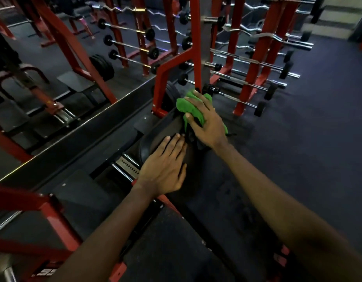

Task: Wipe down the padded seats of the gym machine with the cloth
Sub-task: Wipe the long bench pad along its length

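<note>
Right hand (204,121): fingers spread and only lightly bent, laid over the bunched green cloth (185,106) and pressing it down; no pinch is visible. The cloth sits at the far end of the dark padded seat (157,135), close under the red frame upright (196,47).

Left hand (166,163): flat, fingers straight and together, resting on the near part of the same pad and holding nothing.

Cloth looks soft, light and floppy, and likely to bunch or slip out from under a flat palm. Better held by gathering a fold under thumb and fingers.

Pad probably smooth vinyl over foam, firm with slight give, and takes pressure well. Its curved edge drops off to the left.

Barbell racks (257,64) stand beyond, well apart.
</note>
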